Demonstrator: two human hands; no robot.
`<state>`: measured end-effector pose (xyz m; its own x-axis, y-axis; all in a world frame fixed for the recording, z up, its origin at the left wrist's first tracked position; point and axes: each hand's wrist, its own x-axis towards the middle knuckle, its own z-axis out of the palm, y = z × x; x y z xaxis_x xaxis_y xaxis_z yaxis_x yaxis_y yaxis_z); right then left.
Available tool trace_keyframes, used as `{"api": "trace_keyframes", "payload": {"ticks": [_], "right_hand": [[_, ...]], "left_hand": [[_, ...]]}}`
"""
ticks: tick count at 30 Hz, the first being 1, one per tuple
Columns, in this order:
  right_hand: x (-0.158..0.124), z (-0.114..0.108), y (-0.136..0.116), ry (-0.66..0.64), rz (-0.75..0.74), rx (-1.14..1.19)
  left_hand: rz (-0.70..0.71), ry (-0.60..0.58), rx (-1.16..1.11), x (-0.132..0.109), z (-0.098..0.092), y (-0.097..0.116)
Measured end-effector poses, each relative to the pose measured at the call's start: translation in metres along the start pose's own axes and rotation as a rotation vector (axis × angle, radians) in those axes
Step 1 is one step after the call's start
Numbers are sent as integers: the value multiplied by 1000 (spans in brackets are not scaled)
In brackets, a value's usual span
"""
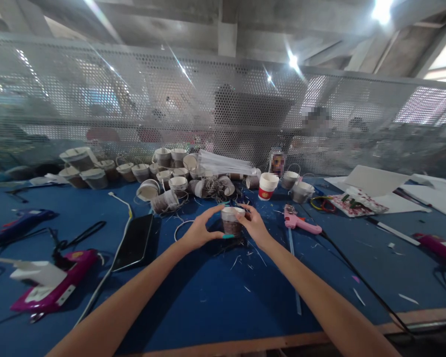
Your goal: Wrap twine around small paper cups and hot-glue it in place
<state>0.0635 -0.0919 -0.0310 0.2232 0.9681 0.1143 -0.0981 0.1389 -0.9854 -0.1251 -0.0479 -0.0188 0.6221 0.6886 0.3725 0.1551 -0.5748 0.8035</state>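
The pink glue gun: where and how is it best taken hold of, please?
Probably by its handle, from the right: the pink glue gun lies on its side, handle pointing right, away from the clear stick running toward the near edge. Mind the cord at the handle's end.

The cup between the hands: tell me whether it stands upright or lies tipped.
Upright: the cup has its white rim at the top, its brown side below.

Open lane: near worktop (pixel 193 307) between forearms (pixel 144 282), up to held cup (pixel 231 227). Far side blocked by heaped cups (pixel 165 202), white strips (pixel 225 163); perforated screen (pixel 193 99) behind. Left: phone (pixel 134 243), white cable (pixel 130 215) beside it. Right: pink glue gun (pixel 303 225), black cord (pixel 351 270) slanting to front edge (pixel 412 317).
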Motion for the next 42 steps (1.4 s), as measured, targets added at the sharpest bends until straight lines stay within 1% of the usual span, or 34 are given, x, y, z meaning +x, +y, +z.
{"api": "trace_keyframes", "payload": {"ticks": [2, 5, 10, 12, 15, 17, 20, 25, 28, 32, 34, 38, 40, 42], "right_hand": [[0, 1, 2, 0, 0, 13], [1, 2, 2, 10, 4, 36], [-1, 4, 0, -20, 18, 39], [-1, 4, 0, -29, 11, 33], [0, 2, 0, -23, 3, 13], [0, 1, 0, -15, 3, -9], [1, -3, -1, 3, 3, -34], [5, -7, 2, -32, -19, -40], [7, -8, 5, -44, -16, -42], [7, -8, 5, -106, -29, -79], [6, -7, 3, -126, -46, -118], [2, -4, 1, -159, -76, -168], [2, -3, 0, -153, -75, -183], [2, -3, -1, -149, -71, -194]], "left_hand": [[60, 4, 146, -2, 7, -3], [114, 33, 288, -3, 11, -9], [167, 87, 393, -3, 10, -9], [174, 81, 377, -4, 9, -6], [186, 52, 287, -5, 7, -4], [190, 10, 227, -6, 7, -4], [198, -48, 219, -7, 7, -5], [195, -149, 196, -6, 8, 1], [162, -135, 207, -5, 10, 5], [51, -30, 329, -5, 9, 5], [2, -39, 340, -5, 9, 3], [14, -155, 178, -3, 9, 0], [0, -175, 92, -3, 10, -1], [-43, -197, 13, -4, 11, -2]]}}
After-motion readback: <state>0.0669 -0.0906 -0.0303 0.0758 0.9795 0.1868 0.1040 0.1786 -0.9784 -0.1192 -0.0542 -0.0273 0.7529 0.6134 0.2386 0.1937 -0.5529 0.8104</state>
